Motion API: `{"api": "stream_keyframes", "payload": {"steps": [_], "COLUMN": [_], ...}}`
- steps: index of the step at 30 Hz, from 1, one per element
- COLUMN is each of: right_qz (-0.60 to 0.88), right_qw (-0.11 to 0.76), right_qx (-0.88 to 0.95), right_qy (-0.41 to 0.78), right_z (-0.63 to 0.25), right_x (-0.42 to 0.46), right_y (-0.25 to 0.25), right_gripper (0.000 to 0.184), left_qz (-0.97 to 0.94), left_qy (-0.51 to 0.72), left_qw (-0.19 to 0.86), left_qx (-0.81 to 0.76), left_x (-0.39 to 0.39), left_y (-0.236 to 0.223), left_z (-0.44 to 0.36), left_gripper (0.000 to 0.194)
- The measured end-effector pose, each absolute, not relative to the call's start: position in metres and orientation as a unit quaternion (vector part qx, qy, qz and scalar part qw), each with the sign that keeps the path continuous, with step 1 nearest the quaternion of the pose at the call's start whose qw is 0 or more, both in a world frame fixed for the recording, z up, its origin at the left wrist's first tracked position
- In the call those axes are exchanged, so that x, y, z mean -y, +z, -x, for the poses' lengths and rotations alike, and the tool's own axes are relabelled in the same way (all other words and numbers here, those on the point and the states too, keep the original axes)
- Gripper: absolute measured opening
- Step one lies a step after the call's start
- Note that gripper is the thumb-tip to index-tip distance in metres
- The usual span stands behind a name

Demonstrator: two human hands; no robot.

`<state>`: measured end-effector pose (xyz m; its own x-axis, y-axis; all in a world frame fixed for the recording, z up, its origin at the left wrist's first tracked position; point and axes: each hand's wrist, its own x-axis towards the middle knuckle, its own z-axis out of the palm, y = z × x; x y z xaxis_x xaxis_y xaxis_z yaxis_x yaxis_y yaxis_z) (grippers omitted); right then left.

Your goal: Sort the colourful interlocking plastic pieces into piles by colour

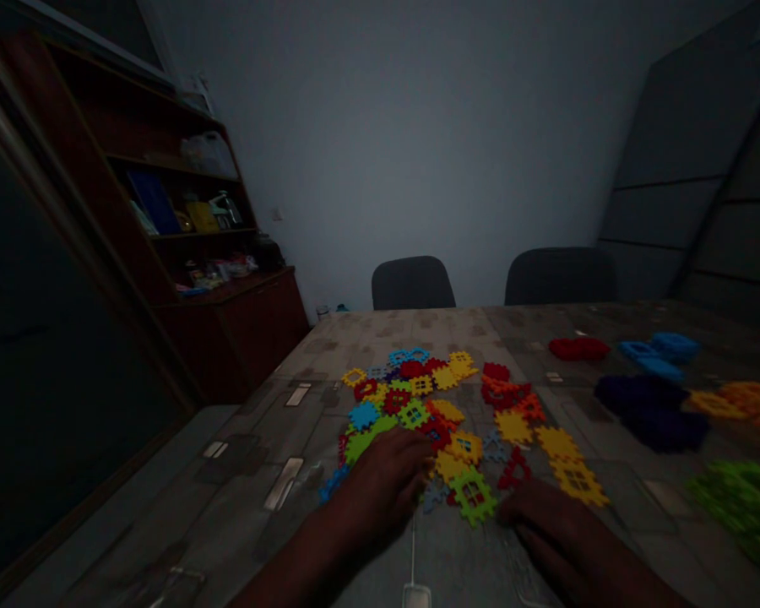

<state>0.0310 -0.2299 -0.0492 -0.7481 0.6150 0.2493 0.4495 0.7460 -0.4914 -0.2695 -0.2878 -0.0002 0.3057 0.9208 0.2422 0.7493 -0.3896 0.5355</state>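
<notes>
Left hand (380, 490) and right hand (545, 528) are held low at a heap of plastic puzzle pieces (405, 405) on the table (253, 481).

The left is curved over the heap's near edge, any hold unclear; the right lies flat and empty, just beside a green piece (472, 496). A purple pile (652, 414) is set further right.

My bare left hand (386, 481) and right hand (545, 528) are broad-backed, the fingers dim and blurred, and my bare forearms (304, 566) taper out past the lower edge of the view. Between my hands, a thin white cord (412, 549) runs down to a small pale rectangular tag (416, 596); whether they're mine, I can't tell.
</notes>
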Motion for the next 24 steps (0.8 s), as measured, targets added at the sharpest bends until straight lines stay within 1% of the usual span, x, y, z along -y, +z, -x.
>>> {"api": "stream_keyframes", "payload": {"steps": [5,7,11,13,16,18,21,24], "right_qz": [0.279,0.283,0.292,0.295,0.311,0.325,0.332,0.336], "right_qw": [0.179,0.167,0.168,0.182,0.215,0.229,0.186,0.126], "right_qx": [0.923,0.917,0.906,0.905,0.903,0.901,0.909,0.916], "right_qy": [0.195,0.224,0.256,0.245,0.204,0.173,0.169,0.181], "right_z": [-0.032,-0.030,-0.026,-0.028,-0.034,-0.040,-0.046,-0.048], "right_x": [0.231,0.232,0.230,0.228,0.224,0.222,0.219,0.218], "right_y": [-0.048,-0.045,-0.040,-0.043,-0.057,-0.069,-0.081,-0.080], "right_gripper": [0.036,0.035,0.037,0.036,0.038,0.039,0.046,0.051], "left_qz": [-0.835,-0.858,-0.875,-0.861,-0.812,-0.774,-0.725,-0.702], "left_qy": [0.226,0.195,0.173,0.198,0.234,0.232,0.204,0.152], "left_qw": [0.169,0.186,0.194,0.188,0.184,0.174,0.179,0.217], "left_qx": [-0.473,-0.438,-0.408,-0.429,-0.501,-0.563,-0.633,-0.661], "left_x": [0.299,0.302,0.303,0.300,0.294,0.290,0.286,0.283], "left_y": [-0.009,-0.009,0.001,0.009,0.022,0.029,0.031,0.026], "left_z": [0.238,0.227,0.222,0.233,0.268,0.299,0.337,0.354], "left_gripper": [0.052,0.048,0.029,0.029,0.031,0.036,0.041,0.032]}}
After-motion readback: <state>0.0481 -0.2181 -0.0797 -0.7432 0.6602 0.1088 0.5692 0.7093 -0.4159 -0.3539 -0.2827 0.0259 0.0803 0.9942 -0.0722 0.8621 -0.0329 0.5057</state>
